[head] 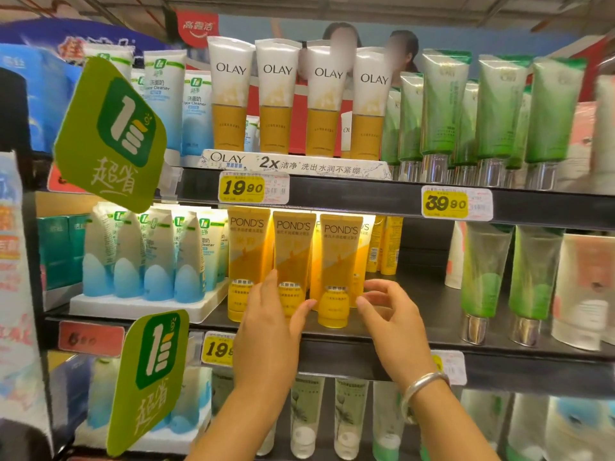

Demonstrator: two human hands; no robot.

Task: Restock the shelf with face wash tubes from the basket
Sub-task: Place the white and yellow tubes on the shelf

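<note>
Right now both hands are up at the middle shelf (pixel 416 331), working the front row of yellow POND'S tubes (pixel 339 261), which stand cap-down in a tight line of three with more behind. The left hand (pixel 269 314) lies against the middle tube (pixel 293 257), fingers straight, thumb reaching toward the right-hand one; it presses and steadies but grips nothing. The right hand (pixel 389 311) hovers just to the right of the right-hand tube, fingers loosely bent and released, tips close to the tube's lower part; whether they touch it I cannot tell. The basket is not in sight.

My worry is the row itself. These tubes balance on narrow caps and lean on each other, so a nudge from either hand that is a shade too firm could tip one sideways and take its neighbours with it, or push the front tube back into those behind. To the right the shelf is bare for a stretch, before the green tubes (pixel 482 271), so nothing there would catch a falling tube. A hanging green promo sign (pixel 149 377) near the left forearm could also get knocked.
</note>
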